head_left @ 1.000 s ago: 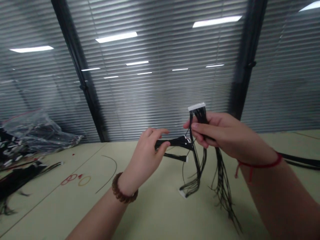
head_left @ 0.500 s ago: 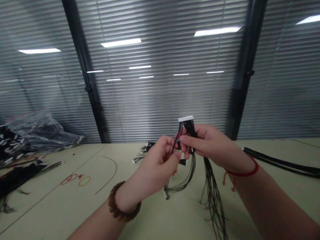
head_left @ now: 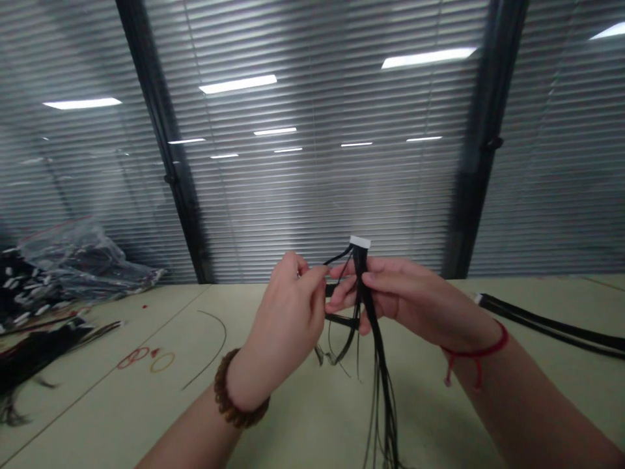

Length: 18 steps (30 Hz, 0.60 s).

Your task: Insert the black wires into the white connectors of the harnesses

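Observation:
A wire harness [head_left: 375,326] hangs from a white connector [head_left: 360,241], its black wires running down past the lower edge of the view. My right hand [head_left: 400,286] is closed on the bundle just below the connector, thumb in front. My left hand [head_left: 295,299] pinches a few black wires [head_left: 338,255] and draws them out to the left, away from the main bundle. Its fingertips are partly hidden behind the hand. Below and between the hands, thinner wires [head_left: 347,345] loop down, with blurred ends near the table.
At the left lie a clear plastic bag [head_left: 92,260], white connectors [head_left: 24,299] and a black wire bundle [head_left: 46,345]. Rubber bands [head_left: 162,362] and a loose wire [head_left: 222,342] rest on the table [head_left: 122,423]. Black cables [head_left: 551,322] lie right. Blinds [head_left: 322,195] stand behind.
My left hand has moved left and turned more upright, pulling some wires away from the bundle. The connector has dropped slightly, and the hanging wires have gathered closer together and shifted left.

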Each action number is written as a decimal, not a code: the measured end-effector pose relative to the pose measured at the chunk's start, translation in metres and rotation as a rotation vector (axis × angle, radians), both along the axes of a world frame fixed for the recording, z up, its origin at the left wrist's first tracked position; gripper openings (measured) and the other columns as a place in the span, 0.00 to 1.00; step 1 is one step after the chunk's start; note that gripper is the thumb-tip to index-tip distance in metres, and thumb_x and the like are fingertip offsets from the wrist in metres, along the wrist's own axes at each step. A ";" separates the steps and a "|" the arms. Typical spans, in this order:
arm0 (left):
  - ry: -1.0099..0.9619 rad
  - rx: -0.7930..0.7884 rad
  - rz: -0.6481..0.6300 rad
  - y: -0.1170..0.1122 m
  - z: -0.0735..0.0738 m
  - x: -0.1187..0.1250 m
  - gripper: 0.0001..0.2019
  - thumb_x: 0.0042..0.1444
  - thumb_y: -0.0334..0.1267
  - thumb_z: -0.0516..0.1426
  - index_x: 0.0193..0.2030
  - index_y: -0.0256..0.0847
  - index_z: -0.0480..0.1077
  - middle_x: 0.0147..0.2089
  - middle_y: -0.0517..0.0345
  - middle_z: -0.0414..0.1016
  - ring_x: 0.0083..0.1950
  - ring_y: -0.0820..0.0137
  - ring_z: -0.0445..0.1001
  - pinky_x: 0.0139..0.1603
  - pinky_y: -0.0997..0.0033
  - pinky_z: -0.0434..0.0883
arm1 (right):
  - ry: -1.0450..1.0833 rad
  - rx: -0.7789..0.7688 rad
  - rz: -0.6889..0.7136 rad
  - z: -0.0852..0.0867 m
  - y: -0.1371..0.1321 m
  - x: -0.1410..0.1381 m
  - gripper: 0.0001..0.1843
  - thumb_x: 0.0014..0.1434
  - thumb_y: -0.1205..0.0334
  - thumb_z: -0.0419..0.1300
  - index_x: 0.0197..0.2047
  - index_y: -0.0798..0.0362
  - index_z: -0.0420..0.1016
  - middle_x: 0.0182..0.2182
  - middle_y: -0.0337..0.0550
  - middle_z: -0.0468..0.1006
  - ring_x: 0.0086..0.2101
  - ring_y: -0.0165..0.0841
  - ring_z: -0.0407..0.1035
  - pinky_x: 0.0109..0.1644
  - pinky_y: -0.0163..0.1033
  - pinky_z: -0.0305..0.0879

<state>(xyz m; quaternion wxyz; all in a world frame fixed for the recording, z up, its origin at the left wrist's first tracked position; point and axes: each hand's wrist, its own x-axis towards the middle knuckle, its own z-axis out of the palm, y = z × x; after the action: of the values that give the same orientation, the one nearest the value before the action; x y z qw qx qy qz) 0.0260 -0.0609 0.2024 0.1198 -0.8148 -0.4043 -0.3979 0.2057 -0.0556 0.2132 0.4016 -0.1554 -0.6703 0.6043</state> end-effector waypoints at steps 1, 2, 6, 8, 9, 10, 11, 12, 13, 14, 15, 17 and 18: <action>-0.043 -0.068 -0.059 0.003 0.004 0.002 0.16 0.59 0.28 0.46 0.48 0.38 0.70 0.38 0.50 0.67 0.42 0.63 0.65 0.43 0.61 0.65 | 0.021 0.001 0.003 0.002 0.002 0.000 0.15 0.60 0.62 0.53 0.48 0.61 0.67 0.39 0.53 0.73 0.43 0.39 0.70 0.34 0.36 0.72; -0.102 -0.145 -0.127 0.006 0.009 0.004 0.17 0.60 0.29 0.46 0.51 0.38 0.69 0.40 0.50 0.69 0.43 0.64 0.66 0.45 0.61 0.65 | 0.040 0.007 0.003 0.004 0.004 0.000 0.14 0.60 0.62 0.53 0.48 0.60 0.67 0.40 0.52 0.72 0.43 0.38 0.70 0.35 0.37 0.72; -0.514 -0.398 -0.372 0.014 0.026 0.012 0.15 0.60 0.35 0.49 0.52 0.37 0.68 0.53 0.49 0.71 0.53 0.66 0.68 0.57 0.61 0.62 | 0.070 0.070 -0.011 0.013 0.014 -0.004 0.12 0.60 0.62 0.55 0.46 0.60 0.68 0.40 0.50 0.72 0.41 0.34 0.70 0.39 0.38 0.72; -0.729 -0.494 -0.476 0.016 0.028 0.015 0.15 0.58 0.37 0.53 0.51 0.38 0.69 0.50 0.50 0.74 0.49 0.67 0.71 0.52 0.64 0.67 | 0.069 0.109 -0.027 0.014 0.019 -0.008 0.12 0.60 0.62 0.56 0.46 0.58 0.67 0.42 0.49 0.72 0.41 0.32 0.70 0.41 0.37 0.72; -0.801 -0.535 -0.528 0.017 0.027 0.016 0.15 0.56 0.37 0.55 0.50 0.38 0.69 0.47 0.51 0.75 0.46 0.68 0.73 0.47 0.67 0.71 | 0.068 0.124 -0.035 0.012 0.021 -0.011 0.13 0.59 0.62 0.56 0.47 0.58 0.66 0.43 0.49 0.72 0.41 0.31 0.70 0.41 0.36 0.72; -0.847 -0.570 -0.569 0.019 0.025 0.016 0.14 0.54 0.36 0.56 0.49 0.39 0.69 0.45 0.52 0.76 0.42 0.69 0.74 0.41 0.70 0.72 | 0.063 0.135 -0.041 0.011 0.023 -0.014 0.15 0.59 0.62 0.57 0.48 0.57 0.65 0.43 0.49 0.72 0.41 0.31 0.70 0.41 0.36 0.72; -0.870 -0.598 -0.599 0.021 0.023 0.016 0.14 0.53 0.36 0.58 0.48 0.40 0.69 0.43 0.54 0.76 0.39 0.71 0.74 0.36 0.73 0.73 | 0.056 0.140 -0.046 0.008 0.025 -0.016 0.16 0.59 0.62 0.57 0.50 0.57 0.64 0.44 0.48 0.72 0.40 0.30 0.71 0.40 0.35 0.73; -0.880 -0.620 -0.617 0.023 0.020 0.015 0.13 0.52 0.35 0.58 0.47 0.41 0.70 0.41 0.56 0.75 0.35 0.73 0.73 0.32 0.76 0.73 | 0.047 0.140 -0.054 0.006 0.027 -0.018 0.18 0.59 0.62 0.57 0.51 0.57 0.62 0.43 0.49 0.73 0.39 0.29 0.71 0.40 0.35 0.73; -0.884 -0.640 -0.625 0.025 0.018 0.014 0.13 0.52 0.34 0.59 0.46 0.42 0.71 0.38 0.58 0.74 0.33 0.76 0.72 0.30 0.79 0.72 | 0.036 0.135 -0.064 0.004 0.028 -0.018 0.19 0.59 0.63 0.57 0.52 0.57 0.61 0.43 0.49 0.73 0.38 0.29 0.71 0.40 0.35 0.73; -0.890 -0.655 -0.627 0.027 0.016 0.013 0.13 0.52 0.34 0.59 0.45 0.42 0.71 0.36 0.60 0.74 0.31 0.77 0.71 0.29 0.81 0.71 | 0.026 0.128 -0.075 0.003 0.029 -0.018 0.20 0.59 0.63 0.57 0.53 0.57 0.59 0.42 0.49 0.73 0.37 0.28 0.71 0.39 0.35 0.73; -0.898 -0.671 -0.626 0.030 0.015 0.011 0.13 0.51 0.34 0.60 0.45 0.43 0.71 0.35 0.61 0.73 0.30 0.79 0.71 0.30 0.82 0.71 | 0.021 0.120 -0.089 0.002 0.030 -0.017 0.21 0.59 0.63 0.57 0.54 0.57 0.58 0.42 0.49 0.73 0.36 0.28 0.72 0.39 0.35 0.73; -0.904 -0.707 -0.627 0.033 0.016 0.009 0.15 0.50 0.34 0.61 0.47 0.43 0.71 0.36 0.61 0.74 0.30 0.79 0.72 0.33 0.81 0.72 | 0.023 0.104 -0.119 0.001 0.032 -0.014 0.21 0.58 0.64 0.57 0.54 0.57 0.57 0.43 0.50 0.73 0.36 0.28 0.72 0.36 0.35 0.74; -0.905 -0.718 -0.631 0.034 0.017 0.008 0.17 0.50 0.34 0.61 0.48 0.42 0.71 0.37 0.60 0.74 0.31 0.78 0.73 0.35 0.80 0.72 | 0.026 0.103 -0.133 0.002 0.032 -0.011 0.20 0.58 0.64 0.57 0.53 0.57 0.58 0.43 0.50 0.73 0.36 0.29 0.72 0.35 0.34 0.74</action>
<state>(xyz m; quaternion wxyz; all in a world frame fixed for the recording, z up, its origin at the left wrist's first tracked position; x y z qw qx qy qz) 0.0345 -0.0269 0.2190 -0.4637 -0.6360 -0.2642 -0.5575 0.1943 -0.0233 0.2148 0.4571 -0.1708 -0.6835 0.5429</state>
